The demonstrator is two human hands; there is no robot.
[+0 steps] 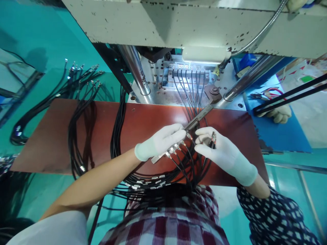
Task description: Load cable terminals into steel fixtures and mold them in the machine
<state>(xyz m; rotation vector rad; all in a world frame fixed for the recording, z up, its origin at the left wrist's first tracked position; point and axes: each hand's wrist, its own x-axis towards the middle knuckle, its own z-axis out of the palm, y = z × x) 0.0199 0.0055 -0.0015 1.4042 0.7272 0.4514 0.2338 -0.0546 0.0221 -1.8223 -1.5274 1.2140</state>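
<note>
My left hand (162, 141), in a white glove, is closed on a long metal bar (200, 118) that slants across the brown board. Several black cables with metal end connectors (175, 148) sit in a row along the bar's near edge, just under my left fingers. To the right, my gloved right hand (223, 154) has its fingers curled around a few cable ends (213, 140) with metal tips. The thumb and forefinger point toward the bar, a small distance from it. More black cables (163, 178) loop below both hands at the board's front edge.
Behind the brown board (150, 119), a press holds a lit metal mould (187, 77) with several cables running out. Cable bundles (118, 126) lie to the left. Steel guide posts (135, 69) flank the mould. Pliers (268, 95) and a spare glove (281, 114) rest on the blue surface at right.
</note>
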